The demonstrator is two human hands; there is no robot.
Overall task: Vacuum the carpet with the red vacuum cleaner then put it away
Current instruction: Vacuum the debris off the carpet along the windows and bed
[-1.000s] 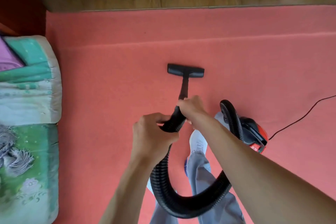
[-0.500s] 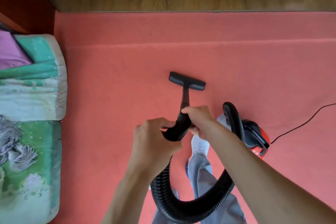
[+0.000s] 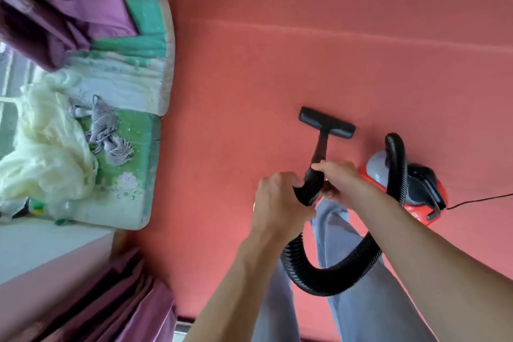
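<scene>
Red carpet fills most of the floor in front of you. Your left hand is curled tight around the black hose, close to where it meets the stiff tube. Your fingers wrap all the way round, with no gap. Your right hand is closed on the same spot from the other side, just above the left one, where the tube joins the hose. The two hands are just beside each other, maybe touching; you cannot tell for sure, as the hose end sits between them.

The tube runs from your hands out to the flat black head, which lies on the carpet. The hose hangs down from your left hand in a big loop in front of your legs, then climbs up to the red vacuum. The vacuum sits on the carpet to your right, near your right arm. A thin black cord leads off from it to the right edge and is cut off there.

Your fingertips on the far side of the hose are hidden. Your feet are hidden under your arms and the hose. On the left is a green and white mattress with a pale cloth bunched on it. Purple curtains hang over its top end and are blurry. The small dark and green thing at the left edge is too unclear to name.
</scene>
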